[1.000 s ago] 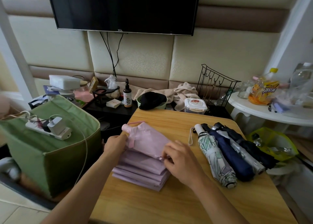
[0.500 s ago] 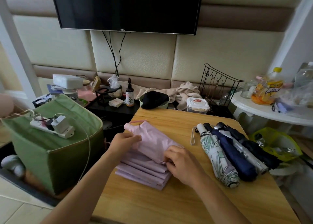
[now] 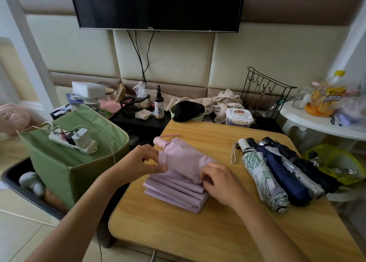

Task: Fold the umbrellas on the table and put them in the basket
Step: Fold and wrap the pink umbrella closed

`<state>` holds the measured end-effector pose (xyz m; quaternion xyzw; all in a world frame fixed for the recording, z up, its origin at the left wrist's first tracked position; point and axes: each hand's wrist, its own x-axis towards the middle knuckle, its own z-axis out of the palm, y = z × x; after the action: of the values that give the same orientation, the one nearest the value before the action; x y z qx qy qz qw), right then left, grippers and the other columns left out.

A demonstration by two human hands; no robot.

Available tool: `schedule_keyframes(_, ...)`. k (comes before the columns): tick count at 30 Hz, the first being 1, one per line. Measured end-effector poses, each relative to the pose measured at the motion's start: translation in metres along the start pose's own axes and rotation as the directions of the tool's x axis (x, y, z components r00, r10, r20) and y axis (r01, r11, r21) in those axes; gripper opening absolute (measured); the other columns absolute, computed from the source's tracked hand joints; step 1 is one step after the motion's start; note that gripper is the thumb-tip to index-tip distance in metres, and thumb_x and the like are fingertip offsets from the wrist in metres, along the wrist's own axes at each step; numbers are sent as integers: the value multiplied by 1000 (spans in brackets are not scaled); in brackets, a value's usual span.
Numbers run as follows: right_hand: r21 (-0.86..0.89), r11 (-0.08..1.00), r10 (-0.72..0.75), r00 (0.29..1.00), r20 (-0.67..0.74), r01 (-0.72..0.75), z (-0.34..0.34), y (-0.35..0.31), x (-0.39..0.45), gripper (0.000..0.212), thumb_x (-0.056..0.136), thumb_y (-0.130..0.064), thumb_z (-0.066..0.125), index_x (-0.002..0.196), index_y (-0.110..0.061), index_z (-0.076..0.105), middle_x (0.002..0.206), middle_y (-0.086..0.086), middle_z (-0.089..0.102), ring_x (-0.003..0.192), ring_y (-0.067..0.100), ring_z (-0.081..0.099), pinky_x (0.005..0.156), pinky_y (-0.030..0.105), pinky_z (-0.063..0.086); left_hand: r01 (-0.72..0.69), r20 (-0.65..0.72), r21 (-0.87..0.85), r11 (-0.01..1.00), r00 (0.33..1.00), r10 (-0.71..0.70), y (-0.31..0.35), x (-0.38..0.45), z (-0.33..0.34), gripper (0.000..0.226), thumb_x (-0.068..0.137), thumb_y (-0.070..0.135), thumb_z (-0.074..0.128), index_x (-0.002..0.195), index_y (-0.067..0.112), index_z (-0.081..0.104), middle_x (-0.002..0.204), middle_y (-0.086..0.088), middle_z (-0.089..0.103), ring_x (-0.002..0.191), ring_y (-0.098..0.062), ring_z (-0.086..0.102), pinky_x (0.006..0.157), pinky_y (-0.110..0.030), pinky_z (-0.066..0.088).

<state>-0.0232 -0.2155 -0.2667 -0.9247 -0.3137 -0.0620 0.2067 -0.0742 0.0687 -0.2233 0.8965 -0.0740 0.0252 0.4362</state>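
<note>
My left hand [image 3: 145,160] curls its fingers around a fold of the lilac umbrella [image 3: 184,168] near its pink handle end; my right hand [image 3: 219,182] pinches the fabric edge at the opposite side, fingers bent tight; the umbrella lies between both hands on the wooden table [image 3: 198,232], pleats stacked beneath; four rolled umbrellas [image 3: 281,174] lie side by side to my right; the green basket [image 3: 79,166] stands left of the table, a power strip [image 3: 73,141] on it; a television [image 3: 158,4] hangs on the padded wall.
</note>
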Motion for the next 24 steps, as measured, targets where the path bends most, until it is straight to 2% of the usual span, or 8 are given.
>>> schedule_keyframes(6, 39, 996, 70, 991, 117, -76, -14, -10, 7, 17, 85, -11, 60, 84, -25, 71, 97, -10, 64, 88, 11, 57, 79, 30, 50, 41, 169, 213, 976, 983, -78, -15, -20, -4, 18, 76, 40, 88, 75, 27, 75, 80, 24, 57, 69, 0, 46, 66, -15, 39)
schedule_keyframes(10, 173, 974, 175, 971, -165, -146, -20, -14, 17, 27, 91, -10, 55, 84, -25, 76, 82, -12, 72, 67, 2, 59, 58, 21, 45, 29, 225, 260, 965, 970, -90, -18, -28, -1, 24, 77, 37, 87, 72, 19, 72, 75, 9, 55, 67, -2, 44, 63, -16, 37)
schedule_keyframes(13, 168, 976, 177, 949, -262, -136, -17, -12, 30, 22, 98, -14, 54, 100, -23, 74, 97, -11, 71, 84, 8, 63, 73, 24, 50, 37, 267, 237, 971, 958, -102, -18, -32, -1, 14, 77, 36, 84, 73, 29, 73, 81, 4, 60, 72, -4, 48, 68, -21, 41)
schedule_keyframes(16, 129, 961, 257, 961, -105, -243, 1, -4, 38, 32, 104, -35, 52, 130, -22, 64, 124, -3, 68, 111, 19, 63, 94, 36, 52, 54, 349, 158, 986, 931, -107, -17, -38, -6, 11, 79, 33, 84, 77, 38, 75, 82, 13, 61, 75, -1, 49, 73, -19, 42)
schedule_keyframes(19, 93, 918, 384, 922, 44, -386, 15, 3, 44, 55, 103, -55, 44, 146, -20, 50, 142, 6, 60, 129, 30, 55, 103, 42, 47, 82, 416, 127, 989, 900, -128, -17, -44, -12, 12, 83, 24, 83, 86, 35, 80, 92, 2, 72, 77, -1, 54, 77, -20, 46)
schedule_keyframes(21, 64, 913, 400, 914, 69, -404, 14, 7, 51, 57, 98, -65, 46, 132, -21, 59, 129, 5, 65, 122, 30, 58, 91, 39, 48, 88, 460, 161, 983, 874, -154, -19, -47, -14, 15, 86, 21, 81, 89, 36, 80, 95, 4, 74, 80, -1, 57, 79, -19, 47)
schedule_keyframes(22, 50, 915, 396, 915, 83, -400, 13, 9, 54, 53, 94, -70, 50, 110, -21, 64, 111, 3, 67, 109, 28, 61, 79, 37, 47, 90, 472, 177, 980, 866, -165, -20, -48, -14, 18, 87, 21, 80, 88, 39, 79, 93, 8, 74, 80, 0, 58, 79, -16, 47)
schedule_keyframes(24, 33, 912, 400, 907, 134, -408, 8, 10, 60, 54, 85, -75, 60, 74, -24, 46, 78, -5, 52, 84, 24, 55, 59, 34, 35, 98, 473, 215, 972, 860, -191, -23, -49, -13, 23, 87, 23, 80, 84, 45, 76, 89, 16, 72, 81, 1, 58, 79, -16, 46)
